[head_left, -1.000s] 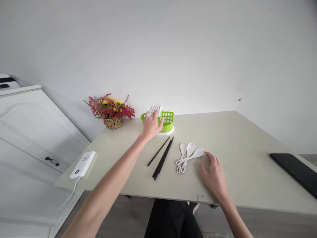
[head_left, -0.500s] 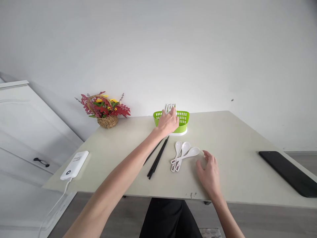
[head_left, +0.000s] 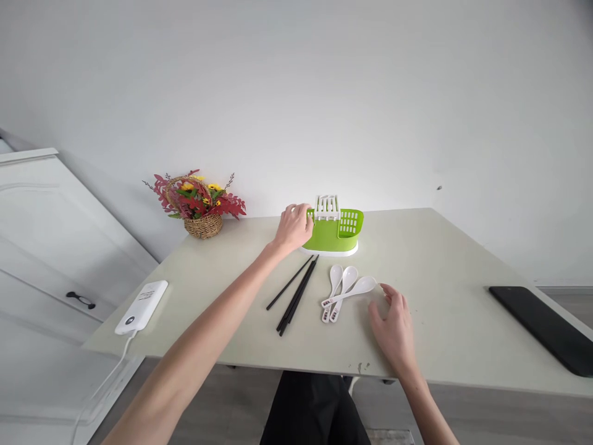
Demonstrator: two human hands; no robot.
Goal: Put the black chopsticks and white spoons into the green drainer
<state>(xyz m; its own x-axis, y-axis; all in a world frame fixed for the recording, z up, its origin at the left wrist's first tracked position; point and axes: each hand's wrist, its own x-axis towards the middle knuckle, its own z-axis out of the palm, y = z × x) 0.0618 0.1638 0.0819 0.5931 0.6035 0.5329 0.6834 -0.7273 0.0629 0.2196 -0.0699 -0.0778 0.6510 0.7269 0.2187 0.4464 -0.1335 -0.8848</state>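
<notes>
My left hand (head_left: 294, 227) is at the left end of a green cutlery holder (head_left: 327, 238) with perforated walls and a white base. Its fingers curl over the rim, covering that end. On top of the holder's middle sits a white slatted piece (head_left: 327, 208). My right hand (head_left: 393, 327) rests on the table with fingers loosely bent and apart, holding nothing. Just left of its fingertips lie three white spoons (head_left: 354, 290), their handles crossing. Several black chopsticks (head_left: 296, 300) lie left of the spoons, one apart from the rest.
A wicker basket of artificial flowers (head_left: 202, 225) stands at the back left against the wall. At the left edge lies a white power bank (head_left: 141, 308) with a cable. A black phone (head_left: 542, 327) lies at the right edge of the pale table (head_left: 454, 272).
My left hand has left the white slatted piece and moved to the holder's left end. The holder has shifted slightly right. My right hand has stayed beside the spoons.
</notes>
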